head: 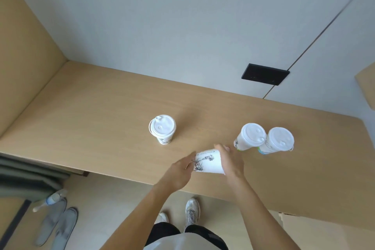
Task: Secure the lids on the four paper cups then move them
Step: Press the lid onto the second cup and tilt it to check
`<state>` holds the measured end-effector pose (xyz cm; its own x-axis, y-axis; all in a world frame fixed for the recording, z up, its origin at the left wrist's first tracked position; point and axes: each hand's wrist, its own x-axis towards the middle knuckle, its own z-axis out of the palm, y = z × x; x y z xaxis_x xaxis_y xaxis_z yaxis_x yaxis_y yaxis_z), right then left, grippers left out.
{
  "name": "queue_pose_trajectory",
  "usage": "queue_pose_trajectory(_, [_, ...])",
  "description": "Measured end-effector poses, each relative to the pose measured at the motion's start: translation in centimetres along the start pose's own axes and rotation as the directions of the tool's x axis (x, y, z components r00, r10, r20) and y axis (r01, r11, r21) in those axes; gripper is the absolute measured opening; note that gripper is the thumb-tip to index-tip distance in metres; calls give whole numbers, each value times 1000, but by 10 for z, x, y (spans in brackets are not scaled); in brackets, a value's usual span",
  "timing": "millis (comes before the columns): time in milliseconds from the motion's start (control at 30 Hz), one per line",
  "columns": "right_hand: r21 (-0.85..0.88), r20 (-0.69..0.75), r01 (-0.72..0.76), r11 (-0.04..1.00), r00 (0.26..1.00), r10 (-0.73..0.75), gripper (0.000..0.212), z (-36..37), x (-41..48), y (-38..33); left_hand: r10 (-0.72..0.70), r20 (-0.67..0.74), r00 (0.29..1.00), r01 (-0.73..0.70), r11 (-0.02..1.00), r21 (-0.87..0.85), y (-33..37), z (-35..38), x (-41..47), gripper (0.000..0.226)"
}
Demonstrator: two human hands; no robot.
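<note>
Three white paper cups with black drawings stand upright on the wooden table (97, 107), each with a white lid on top: one at the centre left (162, 130) and two touching at the right (249, 138) (277, 142). A fourth cup (209, 162) is tilted on its side above the front of the table, held between both hands. My left hand (180, 170) grips its base end. My right hand (231, 161) covers its mouth end, so whether a lid sits there is hidden.
A black socket plate (264, 74) is set in the wall behind the table. Below the table's front edge are my shoes (191, 212), grey slippers (58, 227) and a plastic bottle (50, 201) on the floor.
</note>
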<state>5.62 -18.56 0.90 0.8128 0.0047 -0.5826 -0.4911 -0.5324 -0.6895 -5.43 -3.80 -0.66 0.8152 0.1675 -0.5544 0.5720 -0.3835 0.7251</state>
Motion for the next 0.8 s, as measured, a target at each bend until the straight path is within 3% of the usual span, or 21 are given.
queue_pose_trajectory(67, [195,109,-120,973,989,100,37,-8,-10,1,-25,-63,998,8,967,-256,0,-11,-15,45])
queue_pose_trajectory(167, [324,234,-162,932,968,87,64,-10,-27,7,-88,-104,991,30,888,-459,3,-29,-36,42])
queue_pose_trajectory(233, [373,260,-157,914,964,59,53,-8,-40,9,-116,-115,987,38,849,-527,6,-41,-49,36])
queue_pose_trajectory(333, [456,333,-199,867,942,41,25,-6,-60,9,-111,-83,990,45,825,-564,4,-54,-65,33])
queue_pose_trajectory(467, [500,327,-154,852,945,-21,33,-7,-78,12,-49,-85,995,-9,819,-574,8,-63,-84,31])
queue_pose_trajectory(633, [537,274,-116,836,961,-44,62,-13,-90,12,20,-121,992,-89,795,-599,15,-65,-97,37])
queue_pose_trajectory(800, [556,257,-31,831,957,-136,55,-28,-100,1,-6,-171,985,-97,804,-586,33,-61,-102,24])
